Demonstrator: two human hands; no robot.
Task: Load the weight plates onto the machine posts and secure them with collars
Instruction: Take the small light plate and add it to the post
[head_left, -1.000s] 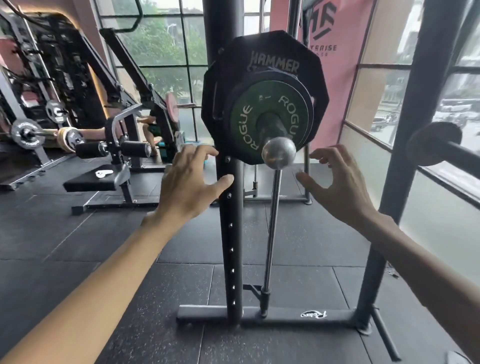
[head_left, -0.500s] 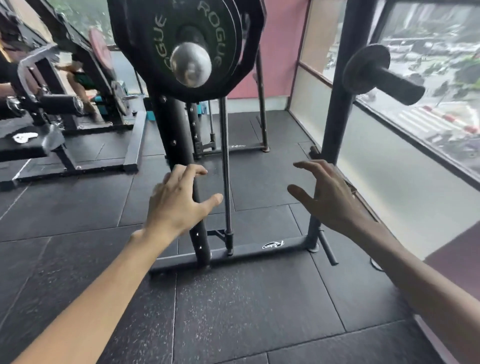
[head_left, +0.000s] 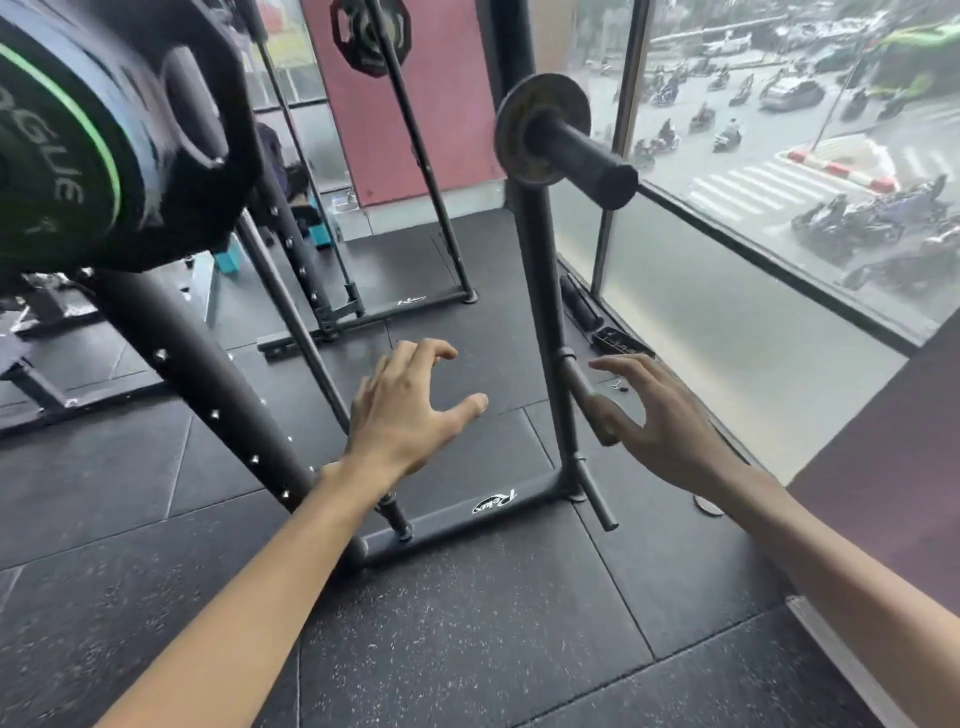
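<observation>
Upper left of the frame: weight plates (head_left: 78, 156) stacked on a machine post, blurred and cut off by the left and top edges. Green-rimmed plate in front of a larger black one. Only "OGUE" readable in pale letters on the green-rimmed face, the start of the word lost at the edge. Upper centre: a second post (head_left: 582, 153), bare and dark, jutting toward the lower right from a worn round flange (head_left: 514, 135) on a black upright (head_left: 544, 312). Top centre, far back: another black plate (head_left: 371, 36) on a slanted bar, markings too small to read.

Centre, lower down: left hand (head_left: 405, 415), back toward the camera, fingers (head_left: 426, 353) spread wide and loosely curled, thumb out to the right, gripping nothing, hovering above the floor. Just right of it: right hand (head_left: 660, 426), palm turned left, fingers (head_left: 618, 366) stretched forward and relaxed, holding nothing. Thumb overlapping a short angled brace on the upright, contact impossible to judge. Both forearms bare, reaching in from the bottom corners.

Below the hands: base bar (head_left: 441, 525) of the frame, carrying a small white script logo, not legible. Black speckled rubber floor (head_left: 467, 649) underneath. By the glass, right of the upright: a small flat black box (head_left: 621, 343), contents unclear. Right side: window (head_left: 779, 234) over a street with motorbikes and a crosswalk.
</observation>
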